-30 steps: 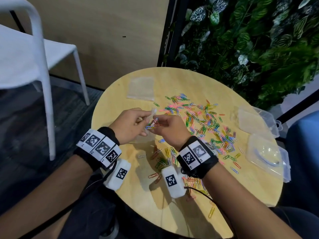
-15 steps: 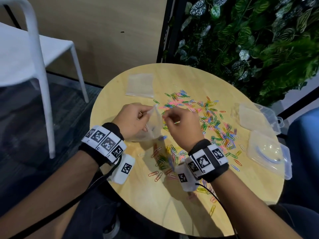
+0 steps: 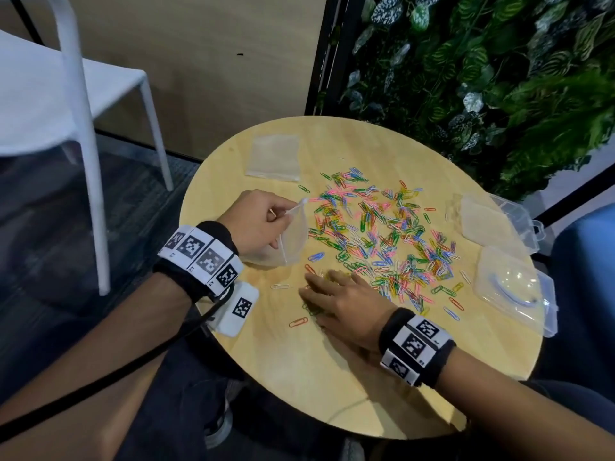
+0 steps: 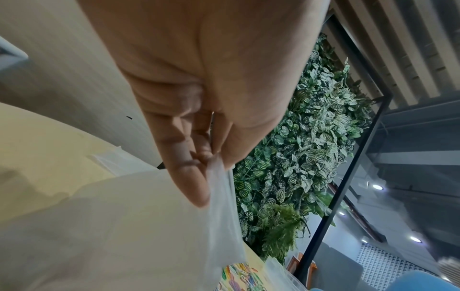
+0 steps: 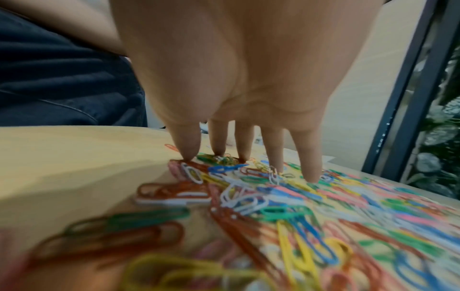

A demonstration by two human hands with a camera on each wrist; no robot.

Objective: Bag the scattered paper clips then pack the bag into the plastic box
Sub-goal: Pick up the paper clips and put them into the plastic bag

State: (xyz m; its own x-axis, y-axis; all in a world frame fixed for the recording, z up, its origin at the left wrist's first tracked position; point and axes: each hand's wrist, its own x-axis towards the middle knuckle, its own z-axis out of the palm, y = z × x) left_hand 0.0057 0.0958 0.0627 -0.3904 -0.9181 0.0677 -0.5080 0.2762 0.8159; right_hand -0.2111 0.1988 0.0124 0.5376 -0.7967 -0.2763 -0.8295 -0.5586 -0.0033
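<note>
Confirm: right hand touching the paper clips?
Touching. Right wrist view shows the right hand with straight fingertips pressed down onto the paper clips on the table.

A round, pale wooden worktop (image 3: 332, 377) stands in the middle of things. Just beyond its far right edge rises a wall of green and variegated leaves (image 3: 499, 78), held in a dark metal frame (image 3: 327, 54). To the left of that frame, behind the worktop, runs a plain tan wood panel (image 3: 216, 61) with one small dark mark on it. A white plastic chair (image 3: 66, 104) stands well to the left of the worktop, its slim legs on dark carpet (image 3: 50, 227). At the worktop's right side a blue seat (image 3: 585, 254) shows in part. From the left wrist view, small ceiling lights (image 4: 377, 187) glow past the leaf wall.
</note>
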